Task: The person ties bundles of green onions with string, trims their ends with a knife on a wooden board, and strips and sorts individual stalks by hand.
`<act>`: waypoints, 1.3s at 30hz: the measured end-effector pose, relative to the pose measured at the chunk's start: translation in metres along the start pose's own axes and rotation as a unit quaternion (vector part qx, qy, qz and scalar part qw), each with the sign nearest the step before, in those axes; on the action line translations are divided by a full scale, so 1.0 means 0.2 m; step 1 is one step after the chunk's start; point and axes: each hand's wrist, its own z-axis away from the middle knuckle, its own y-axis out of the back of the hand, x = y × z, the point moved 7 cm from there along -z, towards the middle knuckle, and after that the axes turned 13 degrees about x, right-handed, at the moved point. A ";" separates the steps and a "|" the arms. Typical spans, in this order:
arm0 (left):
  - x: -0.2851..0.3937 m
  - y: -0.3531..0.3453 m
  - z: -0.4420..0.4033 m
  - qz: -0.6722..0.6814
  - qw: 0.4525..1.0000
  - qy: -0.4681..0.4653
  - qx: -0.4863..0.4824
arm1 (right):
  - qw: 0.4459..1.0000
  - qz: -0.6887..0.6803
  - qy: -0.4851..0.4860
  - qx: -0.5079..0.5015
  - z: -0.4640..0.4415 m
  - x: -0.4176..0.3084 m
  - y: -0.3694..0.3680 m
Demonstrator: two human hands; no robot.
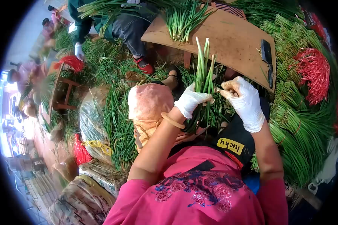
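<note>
My left hand (193, 100), in a white glove, is closed round a small bunch of green stalks (202, 69) with pale ends pointing up, held over my lap. Just right of the bunch, my right hand (242, 98), gloved with bare fingertips showing, has its thumb and fingers pinched together near the stalks; what lies between them is too small to make out. Beyond, another bunch of stalks (182, 22) rests on the wooden board (221, 35), and a dark long tool (266, 56) lies at the board's right edge.
Large piles of tied green stalks (298, 142) with red strings (313, 75) stand at the right. Loose greens (118, 127) cover the floor at left, beside a plastic-wrapped bundle (94, 120). A co-worker in dark jeans (129, 32) sits across; other people are at far left.
</note>
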 end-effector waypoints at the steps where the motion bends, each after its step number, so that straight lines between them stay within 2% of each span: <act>1: -0.04 0.02 -0.02 -0.017 1.000 -0.003 0.009 | 0.999 0.008 0.019 0.032 -0.01 -0.05 0.00; 4: -0.06 -0.03 -0.01 -0.073 0.996 -0.006 0.055 | 0.997 0.038 0.059 0.012 -0.04 -0.11 -0.08; 5: -0.09 -0.02 -0.03 -0.070 0.996 -0.016 0.053 | 0.994 0.030 0.100 0.030 -0.04 -0.08 -0.12; 6: -0.11 -0.02 -0.04 -0.067 0.996 -0.026 0.054 | 0.997 -0.055 -0.016 -0.050 -0.03 -0.03 -0.15; 7: -0.10 -0.02 -0.05 -0.018 0.998 -0.027 0.061 | 0.973 -0.140 -0.128 -0.130 0.00 -0.03 -0.19; 8: -0.09 0.00 -0.06 0.032 0.997 -0.030 0.071 | 0.923 -0.223 -0.235 -0.209 0.04 -0.06 -0.21; 9: -0.04 -0.02 -0.03 0.062 0.994 0.007 0.085 | 0.848 -0.293 -0.319 -0.306 0.08 -0.18 -0.16; 10: -0.03 0.01 -0.03 0.048 0.999 0.005 -0.004 | 0.822 -0.307 -0.302 -0.373 0.11 -0.25 -0.12; 12: 0.05 -0.01 0.02 0.058 0.998 0.019 -0.024 | 0.822 -0.326 -0.352 -0.309 0.09 -0.15 -0.05; 13: 0.08 -0.01 0.05 0.028 0.999 0.009 -0.029 | 0.852 -0.291 -0.379 -0.214 0.03 -0.01 -0.05; 14: 0.10 -0.02 0.07 -0.016 0.999 0.010 -0.031 | 0.877 -0.290 -0.351 -0.151 -0.01 0.16 -0.07; 16: 0.08 -0.05 0.08 -0.016 0.998 0.027 -0.060 | 0.880 -0.338 -0.328 -0.064 -0.07 0.26 -0.10; 17: 0.07 -0.07 0.09 -0.042 0.997 0.041 -0.058 | 0.878 -0.337 -0.335 -0.060 -0.07 0.25 -0.12; 18: 0.06 -0.08 0.10 -0.043 0.996 0.041 -0.071 | 0.854 -0.401 -0.325 -0.060 -0.07 0.25 -0.19; 20: 0.04 -0.08 0.11 -0.032 0.995 0.050 -0.081 | 0.869 -0.366 -0.321 -0.090 -0.07 0.28 -0.20; 21: 0.05 -0.08 0.11 -0.048 0.993 0.064 -0.081 | 0.862 -0.381 -0.334 0.007 -0.11 0.30 -0.14; 22: 0.06 -0.07 0.12 -0.053 0.994 0.057 -0.069 | 0.869 -0.416 -0.245 0.107 -0.17 0.41 -0.03; 24: 0.10 -0.04 0.12 -0.063 0.996 0.041 -0.045 | 0.864 -0.375 -0.284 0.179 -0.24 0.63 0.16; 27: 0.09 -0.03 0.08 -0.074 0.997 0.025 -0.014 | 0.868 -0.351 -0.329 -0.126 -0.14 0.56 0.00; 28: 0.07 -0.03 0.07 -0.076 0.997 0.023 -0.012 | 0.910 -0.268 -0.295 -0.116 -0.09 0.40 -0.03; 29: 0.06 -0.05 0.06 -0.071 0.997 0.004 -0.015 | 0.910 -0.220 -0.333 -0.113 -0.06 0.28 -0.07; 30: 0.03 -0.05 0.05 -0.076 0.997 0.013 -0.016 | 0.939 -0.157 -0.280 -0.125 -0.06 0.20 -0.10; 32: -0.03 -0.03 0.03 -0.087 0.996 0.027 -0.013 | 0.945 -0.094 -0.275 -0.148 -0.06 0.17 -0.14; 36: 0.03 -0.09 0.09 -0.041 0.997 0.056 -0.044 | 0.868 -0.315 -0.378 -0.074 0.00 0.28 -0.21; 38: -0.04 -0.05 0.08 -0.058 0.990 0.104 -0.079 | 0.878 -0.338 -0.329 -0.086 0.00 0.26 -0.21; 39: -0.05 -0.07 0.09 -0.074 0.984 0.132 -0.095 | 0.790 -0.452 -0.395 -0.122 0.04 0.23 -0.25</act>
